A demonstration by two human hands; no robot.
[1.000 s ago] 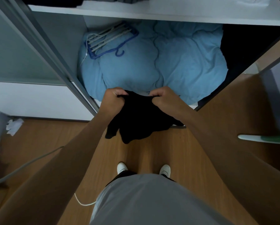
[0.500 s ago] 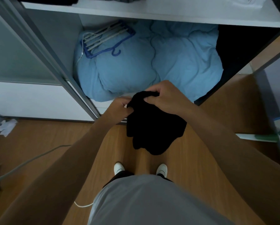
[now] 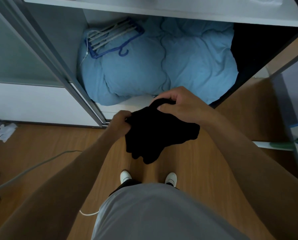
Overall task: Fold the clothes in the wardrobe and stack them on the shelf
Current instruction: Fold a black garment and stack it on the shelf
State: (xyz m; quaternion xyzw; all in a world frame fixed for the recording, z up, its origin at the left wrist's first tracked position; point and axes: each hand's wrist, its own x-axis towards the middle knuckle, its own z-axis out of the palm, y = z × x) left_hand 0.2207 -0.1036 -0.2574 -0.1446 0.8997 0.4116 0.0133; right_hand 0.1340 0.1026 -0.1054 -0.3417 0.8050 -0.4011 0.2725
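Note:
A black garment hangs bunched in front of me above the wooden floor, just outside the open wardrobe. My left hand grips its left edge with curled fingers. My right hand pinches its top edge, a little higher and further forward than the left. The white shelf runs across the top of the view, with the edges of folded items barely showing on it.
A light blue duvet fills the wardrobe bottom, with blue and white hangers lying on it. The sliding door frame stands at left. A grey cable, crumpled paper and a green-handled tool lie on the floor.
The hands, level and close together one second ago, have shifted: the right hand rose forward, the left dropped lower, and the garment swung right and gathered between them.

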